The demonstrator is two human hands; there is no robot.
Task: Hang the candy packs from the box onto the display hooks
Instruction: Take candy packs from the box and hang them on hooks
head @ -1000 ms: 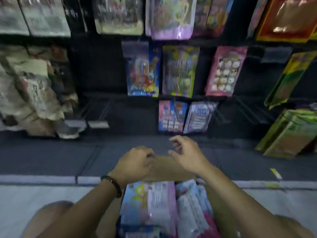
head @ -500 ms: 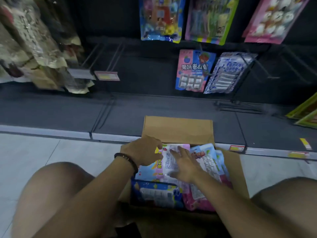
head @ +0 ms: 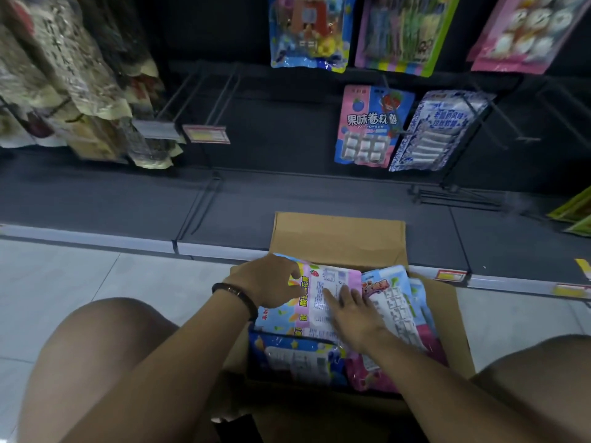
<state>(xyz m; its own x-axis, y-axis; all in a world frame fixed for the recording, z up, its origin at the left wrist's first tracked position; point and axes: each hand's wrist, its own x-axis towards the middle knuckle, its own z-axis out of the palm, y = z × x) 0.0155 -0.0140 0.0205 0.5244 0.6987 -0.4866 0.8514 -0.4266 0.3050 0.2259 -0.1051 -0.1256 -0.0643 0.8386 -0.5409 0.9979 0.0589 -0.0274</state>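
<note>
Atop pink pack (head: pixel 335 279), right hand (head: pixel 353 319) flat

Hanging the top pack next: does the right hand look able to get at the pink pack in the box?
Likely yes: the right hand lies on the pink pack, topmost in the box, nothing over it. The left hand touches its left edge.

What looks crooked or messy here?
The blue-and-white candy pack in the bottom hanging row is tilted, its bottom swung left, while the pink-and-blue pack beside it hangs straight. The packs in the cardboard box lie jumbled, overlapping at angles.
</note>
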